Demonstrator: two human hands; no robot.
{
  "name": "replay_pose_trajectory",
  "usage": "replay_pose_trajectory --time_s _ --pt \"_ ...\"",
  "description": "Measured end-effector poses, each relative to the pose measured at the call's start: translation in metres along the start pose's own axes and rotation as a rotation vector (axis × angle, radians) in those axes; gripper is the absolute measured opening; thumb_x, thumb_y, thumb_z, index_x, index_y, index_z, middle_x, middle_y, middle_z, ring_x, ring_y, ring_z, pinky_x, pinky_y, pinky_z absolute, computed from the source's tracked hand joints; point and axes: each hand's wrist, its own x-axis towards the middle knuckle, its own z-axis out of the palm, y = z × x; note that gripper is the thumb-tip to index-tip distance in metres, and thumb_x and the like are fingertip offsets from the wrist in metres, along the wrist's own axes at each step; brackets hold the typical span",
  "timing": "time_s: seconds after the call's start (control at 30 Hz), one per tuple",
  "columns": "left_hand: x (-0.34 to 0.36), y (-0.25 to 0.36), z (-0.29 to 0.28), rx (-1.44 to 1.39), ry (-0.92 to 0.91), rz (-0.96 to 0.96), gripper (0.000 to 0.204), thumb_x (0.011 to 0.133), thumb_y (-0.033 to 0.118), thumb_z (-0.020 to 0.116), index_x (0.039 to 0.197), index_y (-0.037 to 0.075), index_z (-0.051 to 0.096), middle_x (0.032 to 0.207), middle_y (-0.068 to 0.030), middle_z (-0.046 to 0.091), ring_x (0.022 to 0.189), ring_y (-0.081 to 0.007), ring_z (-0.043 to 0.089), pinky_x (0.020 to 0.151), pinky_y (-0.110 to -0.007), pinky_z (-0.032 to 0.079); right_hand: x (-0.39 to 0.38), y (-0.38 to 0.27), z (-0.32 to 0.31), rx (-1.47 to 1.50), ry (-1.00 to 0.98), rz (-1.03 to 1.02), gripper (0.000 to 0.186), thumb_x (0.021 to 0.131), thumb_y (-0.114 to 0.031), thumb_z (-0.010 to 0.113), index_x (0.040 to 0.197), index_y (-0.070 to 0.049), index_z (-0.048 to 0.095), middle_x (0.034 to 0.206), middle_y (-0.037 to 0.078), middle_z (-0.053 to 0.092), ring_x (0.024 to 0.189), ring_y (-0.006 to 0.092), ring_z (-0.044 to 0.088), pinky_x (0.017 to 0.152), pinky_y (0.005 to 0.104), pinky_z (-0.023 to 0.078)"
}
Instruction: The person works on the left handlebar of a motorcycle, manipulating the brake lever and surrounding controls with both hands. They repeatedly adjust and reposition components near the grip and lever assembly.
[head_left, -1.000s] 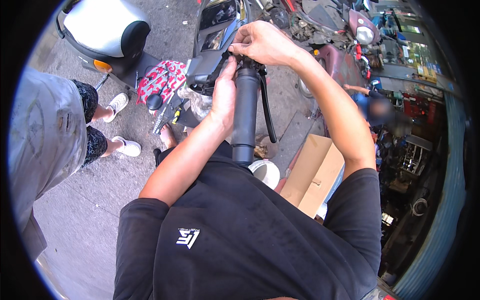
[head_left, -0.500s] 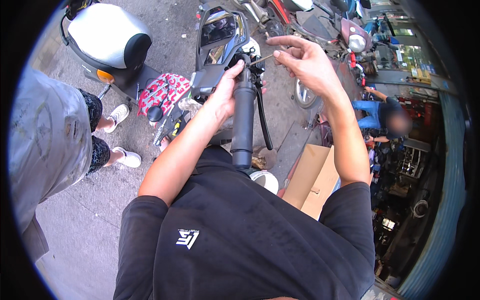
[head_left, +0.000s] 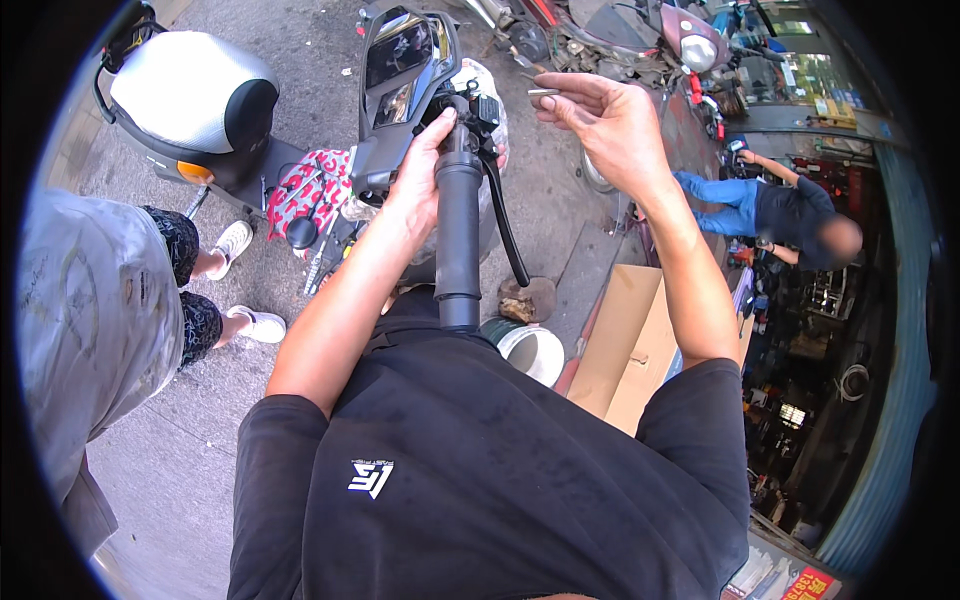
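In front of me stands a scooter handlebar with a black rubber grip (head_left: 460, 235) and a black brake lever (head_left: 505, 225). My left hand (head_left: 420, 175) is closed on the handlebar just beyond the grip, thumb on top. Its fingers are mostly hidden behind the bar, beside the glossy display housing (head_left: 408, 60). My right hand (head_left: 620, 135) is up to the right of the bar, apart from it. Thumb and fingers pinch a short, thin metal rod (head_left: 543, 92); the hand hides the rest of it.
A person in a grey shirt (head_left: 110, 330) stands close on the left, near a scooter with a white seat (head_left: 190, 85). On the right are an open cardboard box (head_left: 620, 345), a white bucket (head_left: 533, 355) and a person in jeans (head_left: 725, 205). Parked motorbikes (head_left: 610, 45) stand ahead.
My right hand has drawn the metal rod away from the handlebar clamp. My left hand keeps its hold. The whole view has shifted slightly, with the handlebar now further left.
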Motion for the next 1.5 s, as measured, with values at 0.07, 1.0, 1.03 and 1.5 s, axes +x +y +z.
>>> replay_pose_trajectory --time_s 0.07,1.0,1.03,1.5 --pt "0.002 0.0 0.001 0.003 -0.013 -0.009 0.042 0.101 0.032 0.057 0.122 -0.004 0.051 0.105 -0.025 0.065 0.095 -0.042 0.068 0.086 -0.056 0.059 0.007 0.004 0.0 -0.088 -0.007 -0.024 0.027 0.094 -0.008 0.068 0.117 0.007 0.067 0.106 0.014 0.073 0.096 0.0159 0.07 0.088 0.0274 0.056" --pt "0.006 -0.006 -0.017 0.065 0.011 0.033 0.052 0.095 0.049 0.062 0.122 0.005 0.054 0.106 -0.0171 0.066 0.091 -0.0376 0.07 0.08 -0.051 0.062 0.092 -0.047 0.07 -0.895 -0.613 -0.3 0.017 0.084 -0.006 0.073 0.098 0.004 0.071 0.089 0.015 0.075 0.085 0.023 0.074 0.081 0.0329 0.057" --pt "0.007 -0.005 -0.019 0.049 0.022 0.038 0.052 0.096 0.048 0.062 0.122 0.005 0.054 0.106 -0.0172 0.066 0.091 -0.038 0.07 0.08 -0.051 0.061 0.097 -0.042 0.072 -0.936 -0.615 -0.319 0.017 0.084 -0.009 0.074 0.099 0.0 0.073 0.09 0.013 0.075 0.085 0.0231 0.074 0.079 0.0338 0.057" --pt "0.013 -0.001 -0.028 -0.053 0.021 0.02 0.043 0.101 0.034 0.057 0.127 0.001 0.048 0.111 -0.0198 0.063 0.098 -0.0422 0.067 0.086 -0.057 0.059 0.128 -0.039 0.084 -0.927 -0.852 -0.263 0.019 0.079 -0.003 0.075 0.097 0.002 0.074 0.089 0.013 0.076 0.087 0.0207 0.073 0.081 0.0324 0.057"
